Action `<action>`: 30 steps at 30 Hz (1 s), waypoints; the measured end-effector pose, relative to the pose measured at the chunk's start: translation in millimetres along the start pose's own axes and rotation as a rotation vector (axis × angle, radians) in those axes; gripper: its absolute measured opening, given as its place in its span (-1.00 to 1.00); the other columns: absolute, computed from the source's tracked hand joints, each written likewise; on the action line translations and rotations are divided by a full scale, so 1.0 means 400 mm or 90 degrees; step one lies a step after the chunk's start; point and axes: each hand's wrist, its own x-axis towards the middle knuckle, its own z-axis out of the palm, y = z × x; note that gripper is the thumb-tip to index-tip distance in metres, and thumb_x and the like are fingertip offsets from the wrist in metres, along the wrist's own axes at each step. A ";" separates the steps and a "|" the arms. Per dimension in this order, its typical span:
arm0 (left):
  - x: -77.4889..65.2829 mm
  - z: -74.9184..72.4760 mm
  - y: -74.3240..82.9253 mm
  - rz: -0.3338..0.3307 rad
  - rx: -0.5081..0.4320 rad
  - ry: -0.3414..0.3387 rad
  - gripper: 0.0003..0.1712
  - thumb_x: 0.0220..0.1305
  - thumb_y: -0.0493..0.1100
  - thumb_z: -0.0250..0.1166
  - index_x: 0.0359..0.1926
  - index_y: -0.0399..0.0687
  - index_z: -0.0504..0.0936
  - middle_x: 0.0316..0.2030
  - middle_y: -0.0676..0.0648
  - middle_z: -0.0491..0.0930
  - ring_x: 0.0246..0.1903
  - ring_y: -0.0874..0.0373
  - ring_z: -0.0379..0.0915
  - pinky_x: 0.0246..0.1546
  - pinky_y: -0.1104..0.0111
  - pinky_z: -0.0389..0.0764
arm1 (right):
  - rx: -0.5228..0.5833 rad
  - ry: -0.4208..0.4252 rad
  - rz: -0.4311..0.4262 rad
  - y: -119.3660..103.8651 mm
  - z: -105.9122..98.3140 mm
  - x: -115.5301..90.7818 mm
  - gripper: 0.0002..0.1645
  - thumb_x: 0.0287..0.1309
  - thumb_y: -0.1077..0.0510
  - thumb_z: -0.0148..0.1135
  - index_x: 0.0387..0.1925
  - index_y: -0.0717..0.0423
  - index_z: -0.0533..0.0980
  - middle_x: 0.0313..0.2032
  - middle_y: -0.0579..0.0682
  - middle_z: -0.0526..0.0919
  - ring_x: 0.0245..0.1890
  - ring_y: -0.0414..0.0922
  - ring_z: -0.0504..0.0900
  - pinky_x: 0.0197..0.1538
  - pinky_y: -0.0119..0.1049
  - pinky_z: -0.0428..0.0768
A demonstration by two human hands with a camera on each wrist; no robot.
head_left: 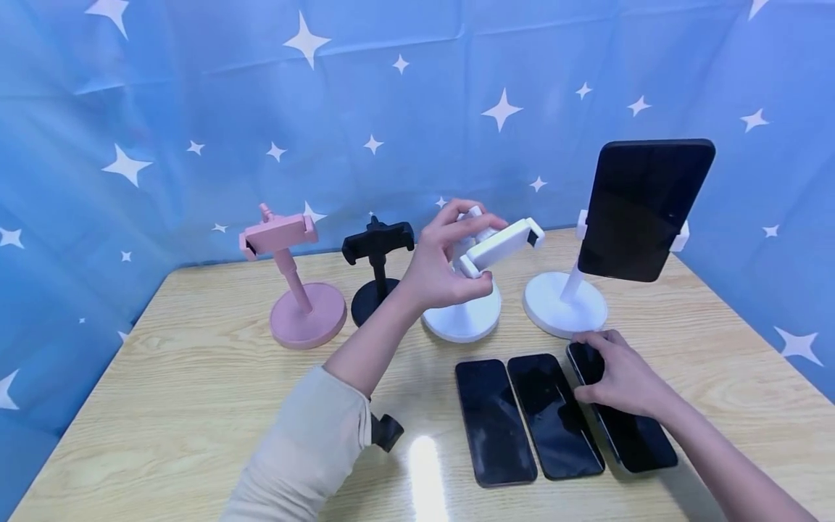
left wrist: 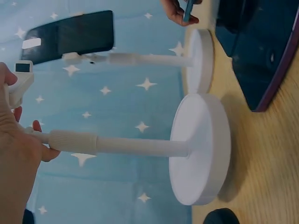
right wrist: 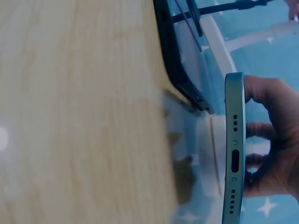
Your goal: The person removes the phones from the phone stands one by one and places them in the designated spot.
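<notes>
My left hand (head_left: pixel 443 264) holds a white phone stand by its head, fingers around the back of the tilted clamp (head_left: pixel 501 248). The left wrist view shows the stand's ribbed collar and pole rising from a round base (left wrist: pixel 201 149) on the table. My right hand (head_left: pixel 622 377) grips the rightmost phone (head_left: pixel 642 438) by its long sides near the far end. In the right wrist view, the phone's green-blue bottom edge (right wrist: pixel 235 154) with its charging port faces the camera. Beside it on the table lie a middle phone (head_left: pixel 554 420) and a left phone (head_left: pixel 496 424), both dark screens up.
Farther right, another white stand (head_left: pixel 561 312) holds a dark phone (head_left: pixel 642 210) upright in its clamp. Left of my left hand stand a black phone stand (head_left: pixel 378 243) and a pink one (head_left: pixel 308 319). A blue curtain with white stars (head_left: pixel 404 130) hangs behind the wooden table (head_left: pixel 176 406).
</notes>
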 end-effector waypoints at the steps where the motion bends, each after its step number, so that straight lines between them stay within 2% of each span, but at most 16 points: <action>1: 0.000 0.001 -0.011 0.005 0.005 0.000 -0.49 -0.29 -0.46 0.28 -0.13 -0.44 0.54 -0.11 -0.25 0.34 -0.08 0.14 0.24 -0.23 0.33 0.46 | 0.000 -0.002 -0.001 0.003 0.004 0.001 -0.15 -0.51 0.13 0.44 0.00 0.33 0.39 -0.10 0.36 0.35 -0.17 0.16 0.39 -0.17 0.06 0.44; 7: 0.000 0.000 -0.060 0.006 0.027 -0.001 -0.48 -0.29 -0.47 0.28 -0.12 -0.42 0.55 -0.12 -0.25 0.36 -0.08 0.10 0.25 -0.23 0.31 0.46 | -0.005 -0.007 -0.003 0.011 0.017 0.003 -0.16 -0.50 0.11 0.44 -0.02 0.31 0.41 -0.12 0.35 0.37 -0.19 0.15 0.41 -0.18 0.04 0.44; 14: 0.008 -0.005 -0.073 -0.025 -0.005 -0.007 -0.48 -0.28 -0.50 0.26 -0.11 -0.45 0.54 -0.08 -0.28 0.35 -0.07 0.10 0.23 -0.24 0.37 0.47 | -0.009 -0.009 0.004 0.023 0.018 0.005 -0.14 -0.52 0.09 0.45 -0.01 0.32 0.40 -0.13 0.34 0.36 -0.21 0.14 0.41 -0.19 0.02 0.44; 18: 0.019 -0.005 -0.075 -0.075 -0.006 -0.006 -0.46 -0.26 -0.49 0.25 -0.08 -0.40 0.54 -0.01 -0.23 0.36 -0.04 0.12 0.24 -0.26 0.36 0.49 | -0.010 -0.005 0.004 0.026 0.018 0.004 -0.14 -0.52 0.09 0.46 -0.02 0.31 0.40 -0.13 0.34 0.36 -0.21 0.14 0.41 -0.19 0.02 0.44; 24: 0.035 -0.004 -0.080 -0.177 0.035 0.003 -0.44 -0.17 -0.47 0.23 0.00 -0.24 0.54 0.14 -0.09 0.34 0.02 0.13 0.26 -0.18 0.34 0.51 | -0.014 -0.004 0.001 0.031 0.019 0.003 -0.16 -0.50 0.09 0.46 -0.02 0.30 0.40 -0.12 0.35 0.34 -0.19 0.16 0.40 -0.18 0.03 0.44; 30: 0.043 -0.004 -0.086 -0.221 0.047 0.016 -0.43 -0.09 -0.48 0.16 0.05 -0.18 0.53 0.22 -0.04 0.29 0.02 0.14 0.27 -0.23 0.38 0.51 | -0.026 -0.006 -0.003 0.037 0.016 0.000 -0.17 -0.44 0.05 0.48 -0.02 0.28 0.39 -0.08 0.38 0.30 -0.13 0.19 0.36 -0.15 0.08 0.43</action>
